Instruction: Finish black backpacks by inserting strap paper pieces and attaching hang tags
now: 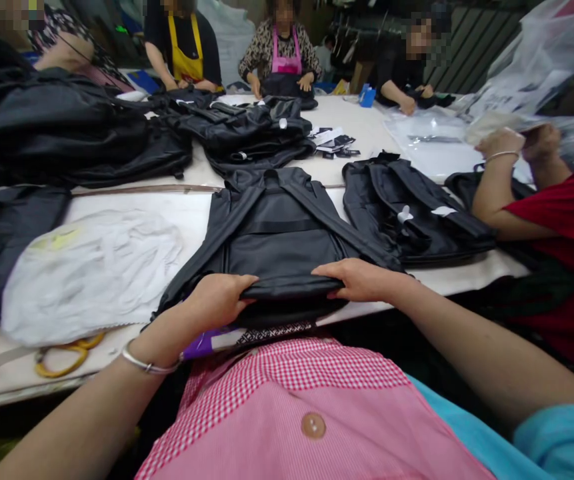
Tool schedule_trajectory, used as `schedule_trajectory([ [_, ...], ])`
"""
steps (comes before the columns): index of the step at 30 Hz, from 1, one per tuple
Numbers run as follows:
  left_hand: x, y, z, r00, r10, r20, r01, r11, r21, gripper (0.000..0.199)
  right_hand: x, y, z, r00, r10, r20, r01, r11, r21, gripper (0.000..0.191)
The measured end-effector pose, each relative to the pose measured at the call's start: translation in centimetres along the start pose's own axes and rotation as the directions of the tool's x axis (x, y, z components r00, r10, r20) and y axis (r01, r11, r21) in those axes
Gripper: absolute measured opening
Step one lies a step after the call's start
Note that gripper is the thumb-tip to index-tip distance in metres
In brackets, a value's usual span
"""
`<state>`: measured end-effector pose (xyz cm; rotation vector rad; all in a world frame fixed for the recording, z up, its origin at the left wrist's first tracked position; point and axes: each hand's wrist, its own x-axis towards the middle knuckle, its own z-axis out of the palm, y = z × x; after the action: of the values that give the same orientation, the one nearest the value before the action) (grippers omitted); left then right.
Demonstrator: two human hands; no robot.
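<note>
A black backpack [271, 247] lies in front of me with its shoulder straps facing up and its near end at the table's edge. My left hand [221, 297] grips the left part of that near edge, thumb on top and fingers curled beneath. On the right part of the same edge, my right hand [359, 279] holds on in the same way. The fingers under the fabric are partly hidden. Below the backpack, a purple and white printed strip [227, 339] shows at the table edge.
Left of the backpack lies a white cloth [97, 273], with yellow-handled scissors [64, 357] by it. Another black backpack [417, 210] sits to the right, near a co-worker's red sleeve [567, 207]. Black bags [67, 133] pile up at left. Tags [334, 141] lie beyond; several people work across the table.
</note>
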<state>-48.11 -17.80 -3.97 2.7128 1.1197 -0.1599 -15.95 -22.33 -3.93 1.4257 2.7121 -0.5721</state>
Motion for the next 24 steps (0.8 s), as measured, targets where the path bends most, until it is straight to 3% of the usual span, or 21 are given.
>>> schedule_trajectory([
  [2, 0.6, -0.2, -0.7, 0.995, -0.103, -0.006, 0.103, 0.995, 0.011, 0.029, 0.4, 0.2, -0.5, 0.996, 0.081, -0.036, -0.082, 0.996, -0.039, 0.031],
  [5, 0.5, 0.1, -0.1, 0.986, -0.142, -0.089, 0.148, 0.987, 0.064, 0.024, 0.5, 0.1, 0.8, 0.978, 0.135, -0.161, -0.163, 0.971, -0.174, 0.027],
  [9, -0.8, 0.5, 2.6, 0.963, -0.004, -0.268, 0.024, 0.997, 0.073, 0.033, -0.7, -0.7, 3.1, 0.974, 0.017, -0.228, -0.071, 0.971, -0.228, 0.037],
  [14, -1.6, 0.2, 4.2, 0.92, 0.057, -0.388, -0.058, 0.998, 0.009, 0.038, -1.1, -3.3, 2.3, 0.97, -0.05, -0.239, 0.02, 0.992, -0.127, 0.064],
  [20, -1.8, 1.2, 2.8, 0.944, 0.053, -0.326, -0.048, 0.999, 0.022, 0.039, 2.0, -6.0, 1.9, 0.969, -0.015, -0.248, -0.04, 0.976, -0.215, 0.018],
  [24, -1.4, 3.1, 0.5, 0.95, 0.09, -0.298, -0.097, 0.995, -0.007, 0.059, 3.0, -6.1, 1.9, 0.945, -0.038, -0.325, -0.075, 0.942, -0.328, 0.015],
])
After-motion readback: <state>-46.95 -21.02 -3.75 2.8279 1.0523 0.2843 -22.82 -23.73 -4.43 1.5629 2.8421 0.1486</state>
